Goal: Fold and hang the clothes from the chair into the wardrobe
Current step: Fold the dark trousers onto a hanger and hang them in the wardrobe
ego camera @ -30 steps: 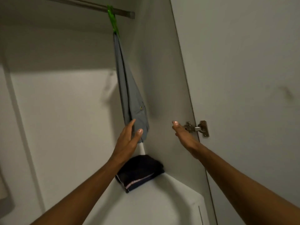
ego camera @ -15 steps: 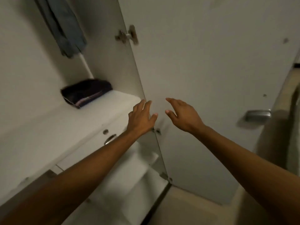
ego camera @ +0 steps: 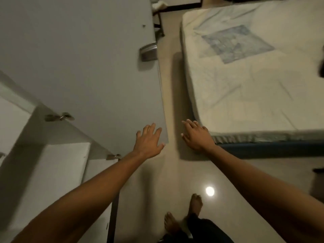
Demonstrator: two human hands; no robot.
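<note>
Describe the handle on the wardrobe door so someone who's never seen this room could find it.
Start at the big open grey wardrobe door left of the mattress. Follow its free edge nearest the mattress: the handle is a small shiny metal plate there, unlike the thinner hinges on the opposite edge.

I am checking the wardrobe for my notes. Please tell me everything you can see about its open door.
The wardrobe door is a flat, plain panel, light grey, smooth like painted or laminated board. It stands swung open beside the bed. A metal handle sits near its free edge, and two metal hinges join it to the wardrobe side. A small dark mark shows near its top. The left hand is spread in front of its lower corner; whether it touches cannot be told.
</note>
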